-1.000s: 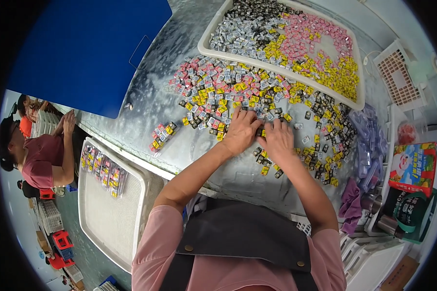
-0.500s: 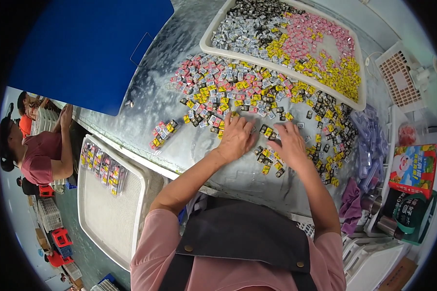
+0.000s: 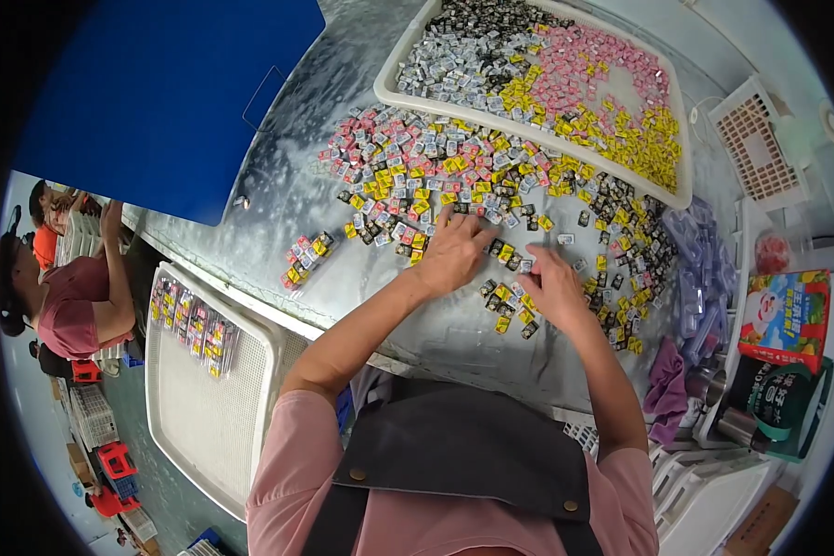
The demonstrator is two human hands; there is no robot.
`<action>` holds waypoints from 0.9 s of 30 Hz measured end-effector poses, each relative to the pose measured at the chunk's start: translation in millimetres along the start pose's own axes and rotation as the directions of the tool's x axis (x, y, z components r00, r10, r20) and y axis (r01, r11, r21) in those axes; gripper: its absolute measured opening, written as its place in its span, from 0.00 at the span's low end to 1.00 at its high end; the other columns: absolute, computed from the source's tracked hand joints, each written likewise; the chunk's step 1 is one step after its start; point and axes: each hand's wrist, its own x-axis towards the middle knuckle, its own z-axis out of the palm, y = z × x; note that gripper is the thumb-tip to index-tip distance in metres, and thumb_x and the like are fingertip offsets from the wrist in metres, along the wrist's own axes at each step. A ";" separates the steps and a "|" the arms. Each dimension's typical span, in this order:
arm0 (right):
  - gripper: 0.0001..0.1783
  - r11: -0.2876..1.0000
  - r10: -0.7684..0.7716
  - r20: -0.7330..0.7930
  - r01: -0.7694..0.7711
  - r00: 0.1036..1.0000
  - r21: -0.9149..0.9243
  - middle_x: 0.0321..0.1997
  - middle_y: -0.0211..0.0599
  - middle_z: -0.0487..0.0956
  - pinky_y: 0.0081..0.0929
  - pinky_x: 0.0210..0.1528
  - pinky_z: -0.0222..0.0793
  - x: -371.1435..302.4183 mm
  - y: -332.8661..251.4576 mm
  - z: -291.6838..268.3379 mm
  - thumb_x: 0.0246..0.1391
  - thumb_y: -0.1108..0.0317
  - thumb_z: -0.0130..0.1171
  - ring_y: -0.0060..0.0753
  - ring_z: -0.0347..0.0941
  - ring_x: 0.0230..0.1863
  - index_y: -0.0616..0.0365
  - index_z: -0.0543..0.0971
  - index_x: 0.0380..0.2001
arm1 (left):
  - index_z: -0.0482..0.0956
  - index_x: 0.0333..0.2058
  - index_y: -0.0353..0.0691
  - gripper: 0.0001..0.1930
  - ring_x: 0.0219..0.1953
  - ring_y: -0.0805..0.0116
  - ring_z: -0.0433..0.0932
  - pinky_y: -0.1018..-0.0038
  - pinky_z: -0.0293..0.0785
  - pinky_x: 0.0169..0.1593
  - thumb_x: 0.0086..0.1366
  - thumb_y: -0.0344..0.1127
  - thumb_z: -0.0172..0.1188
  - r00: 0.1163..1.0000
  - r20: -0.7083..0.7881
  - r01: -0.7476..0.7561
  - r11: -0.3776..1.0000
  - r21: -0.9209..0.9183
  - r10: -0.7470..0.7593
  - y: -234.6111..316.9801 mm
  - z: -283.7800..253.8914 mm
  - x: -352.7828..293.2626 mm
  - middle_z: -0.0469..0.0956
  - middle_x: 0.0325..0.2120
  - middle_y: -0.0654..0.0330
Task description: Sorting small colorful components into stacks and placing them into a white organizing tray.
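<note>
Small printed rectangular blocks (image 3: pixel 417 153) in pink, yellow, black and pale grey lie loosely spread over the table. My left hand (image 3: pixel 451 252) is open over the near edge of this spread, its bent fingers reaching among the blocks. Between my hands lies a short row of yellow and black blocks (image 3: pixel 504 253), close to my left thumb. My right hand (image 3: pixel 560 289) pinches a small pale block (image 3: pixel 526 266) at the right end of that row. Several yellow and black blocks (image 3: pixel 502 298) lie just below it.
A white tray (image 3: pixel 528 130) of blocks grouped by colour stands behind. A filled clear pack (image 3: pixel 307 260) lies left on the table (image 3: pixel 278 199). More packs sit in a lower white tray (image 3: pixel 208 435). Purple-tinted clear plastic pieces (image 3: pixel 701 269) are right. Another person (image 3: pixel 79 301) works far left.
My left hand has shifted slightly right over the blocks. My right thumb and fingers have drawn in on a small pale block at the end of the row.
</note>
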 end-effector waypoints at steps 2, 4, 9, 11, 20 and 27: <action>0.22 0.999 0.004 0.002 -0.004 1.000 0.040 0.36 0.48 0.79 0.42 0.40 0.74 0.4 3.0 3.2 0.53 0.69 0.66 0.51 0.79 0.36 0.65 0.76 0.51 | 0.81 0.51 0.42 0.21 0.49 0.52 0.72 0.46 0.52 0.67 0.56 0.27 0.60 0.993 0.122 0.002 0.999 -0.033 0.002 3.2 -6.5 7.2 0.73 0.40 0.52; 0.22 0.997 0.008 0.002 -0.008 1.000 0.082 0.34 0.47 0.79 0.42 0.40 0.74 1.2 9.7 9.4 0.52 0.70 0.67 0.51 0.79 0.36 0.65 0.76 0.50 | 0.81 0.50 0.42 0.20 0.49 0.52 0.72 0.46 0.52 0.67 0.56 0.27 0.61 0.990 0.137 -0.030 0.999 -0.017 0.032 0.8 -4.5 9.5 0.73 0.41 0.52; 0.19 1.000 0.014 0.037 -0.014 0.999 0.012 0.43 0.51 0.79 0.47 0.45 0.73 5.5 16.3 15.7 0.55 0.69 0.64 0.58 0.78 0.43 0.62 0.77 0.49 | 0.82 0.48 0.43 0.18 0.47 0.54 0.73 0.46 0.54 0.66 0.57 0.32 0.66 0.993 0.100 -0.066 0.998 0.011 0.065 -0.6 -1.0 0.5 0.72 0.38 0.55; 0.19 1.000 0.017 0.029 -0.018 0.999 0.006 0.45 0.51 0.79 0.47 0.45 0.73 5.4 11.7 14.0 0.55 0.68 0.64 0.58 0.78 0.43 0.61 0.77 0.49 | 0.82 0.48 0.43 0.18 0.46 0.54 0.73 0.46 0.54 0.67 0.57 0.32 0.66 0.998 0.041 -0.044 0.999 0.030 0.043 0.7 -0.4 -5.9 0.72 0.38 0.56; 0.14 0.991 -0.026 -0.104 0.013 0.994 -0.130 0.40 0.46 0.75 0.47 0.40 0.72 -6.4 -11.8 13.7 0.55 0.65 0.66 0.54 0.77 0.39 0.57 0.80 0.43 | 0.77 0.53 0.41 0.22 0.49 0.52 0.72 0.47 0.56 0.66 0.59 0.34 0.66 0.997 -0.048 0.053 0.998 -0.017 -0.054 9.3 -2.6 -19.4 0.73 0.40 0.54; 0.09 0.983 -0.131 -0.075 0.119 0.989 -0.142 0.38 0.43 0.73 0.45 0.40 0.72 -28.4 -1.0 13.5 0.53 0.66 0.66 0.51 0.76 0.37 0.55 0.81 0.36 | 0.78 0.47 0.39 0.17 0.47 0.51 0.72 0.48 0.58 0.64 0.58 0.32 0.66 0.994 -0.110 0.028 1.000 -0.013 -0.029 0.1 -4.3 -24.7 0.73 0.40 0.54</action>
